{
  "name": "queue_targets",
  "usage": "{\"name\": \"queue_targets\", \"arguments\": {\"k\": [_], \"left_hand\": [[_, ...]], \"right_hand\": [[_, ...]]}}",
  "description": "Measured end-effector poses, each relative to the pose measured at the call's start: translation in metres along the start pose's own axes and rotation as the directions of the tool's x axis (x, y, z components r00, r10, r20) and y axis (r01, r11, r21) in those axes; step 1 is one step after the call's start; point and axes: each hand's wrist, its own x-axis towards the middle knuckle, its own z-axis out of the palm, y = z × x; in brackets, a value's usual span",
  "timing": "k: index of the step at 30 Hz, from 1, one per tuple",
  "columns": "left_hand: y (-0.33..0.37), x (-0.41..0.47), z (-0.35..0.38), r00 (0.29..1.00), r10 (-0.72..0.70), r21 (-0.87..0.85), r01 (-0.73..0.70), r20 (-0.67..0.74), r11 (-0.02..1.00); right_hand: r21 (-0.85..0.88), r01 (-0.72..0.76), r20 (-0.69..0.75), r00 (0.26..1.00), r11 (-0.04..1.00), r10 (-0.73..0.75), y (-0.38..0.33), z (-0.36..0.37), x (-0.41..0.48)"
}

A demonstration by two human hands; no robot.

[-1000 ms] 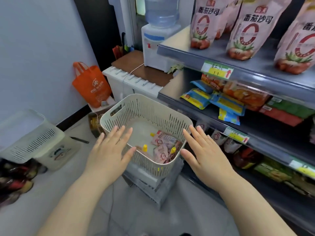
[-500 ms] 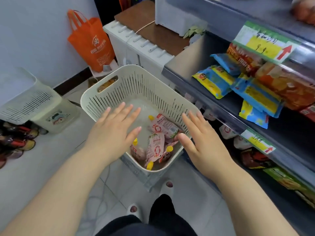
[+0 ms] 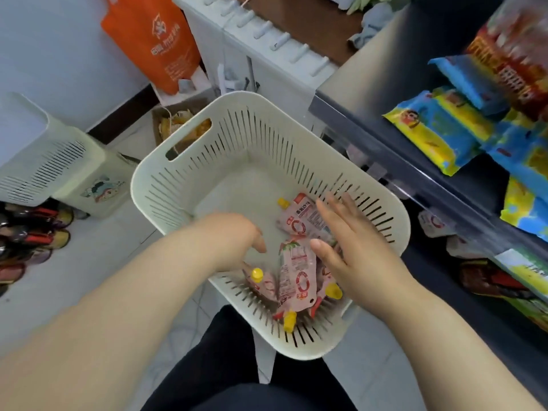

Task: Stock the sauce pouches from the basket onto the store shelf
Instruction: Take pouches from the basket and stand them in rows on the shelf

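fingers (image 3: 341,221) of the right hand (image 3: 353,253) lie straight and spread over the pouches (image 3: 296,271). the left hand (image 3: 231,235) bends down beside them, its fingers hidden, so i cannot tell if it grips anything. half a second ago both hovered above the rim; now they are inside the basket (image 3: 148,185). four yellow caps (image 3: 256,274) show in its near right corner. shelf (image 3: 370,129) just right; second basket (image 3: 44,161) and orange bag (image 3: 154,40) far left.

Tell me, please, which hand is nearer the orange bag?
Left. The left hand reaches down into the basket on the side towards the orange bag. The right hand is spread over the pouches on the shelf side, further from it.
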Motion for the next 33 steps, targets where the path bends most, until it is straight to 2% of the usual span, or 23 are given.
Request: {"name": "queue_targets", "arguments": {"k": [3,5,9,12,16,21,22,24,25,26,27,29,31,33], "left_hand": [[-0.01,0.03,0.004,0.97,0.161,0.054,-0.173,0.179,0.983],[-0.016,0.044,0.009,0.938,0.208,0.11,-0.246,0.276,0.963],[-0.013,0.062,0.011,0.878,0.325,0.188,-0.406,0.352,0.894],[-0.015,0.075,0.01,0.863,0.398,0.235,-0.476,0.311,0.848],[-0.019,0.081,0.003,0.868,0.437,0.07,-0.464,0.235,0.883],[-0.038,0.081,-0.022,0.954,0.299,-0.046,-0.298,0.015,0.953],[-0.044,0.082,-0.026,0.964,0.264,-0.092,-0.267,-0.035,0.959],[-0.055,0.082,-0.032,0.975,0.181,-0.134,-0.199,-0.131,0.971],[-0.06,0.083,-0.033,0.976,0.142,-0.126,-0.164,-0.164,0.978],[-0.064,0.085,-0.034,0.975,0.108,-0.11,-0.131,-0.193,0.985],[-0.067,0.088,-0.034,0.973,0.081,-0.098,-0.105,-0.218,0.99],[-0.073,0.093,-0.037,0.969,0.045,-0.112,-0.074,-0.244,0.991],[-0.078,0.097,-0.04,0.965,0.027,-0.135,-0.064,-0.26,0.989],[-0.082,0.1,-0.04,0.959,0.016,-0.15,-0.061,-0.284,0.987]], "right_hand": [[0.045,-0.116,-0.017,0.993,0.992,0.117,0.0,0.008,0.01],[0.074,-0.203,-0.031,0.978,0.976,0.206,0.004,0.016,0.015],[0.02,-0.298,-0.087,0.951,0.954,0.298,0.008,0.027,0.017],[-0.058,-0.319,-0.107,0.944,0.946,0.311,0.006,0.033,0.02],[-0.213,-0.335,-0.062,0.942,0.918,0.329,0.007,0.044,0.023],[-0.382,-0.306,0.006,0.943,0.872,0.334,0.007,0.048,0.022],[-0.34,-0.298,0.026,0.945,0.892,0.325,0.004,0.048,0.022],[-0.079,-0.327,0.134,0.933,0.942,0.335,-0.006,0.047,0.026],[0.0,-0.318,0.235,0.922,0.948,0.309,-0.011,0.049,0.028],[0.003,-0.282,0.339,0.903,0.959,0.264,-0.017,0.051,0.031],[-0.081,-0.228,0.435,0.868,0.97,0.24,-0.023,0.053,0.033],[-0.301,-0.091,0.605,0.752,0.949,0.263,-0.031,0.063,0.036],[-0.441,0.08,0.69,0.667,0.894,0.281,-0.035,0.073,0.037],[-0.498,0.203,0.72,0.638,0.843,0.272,-0.038,0.081,0.037]]}}
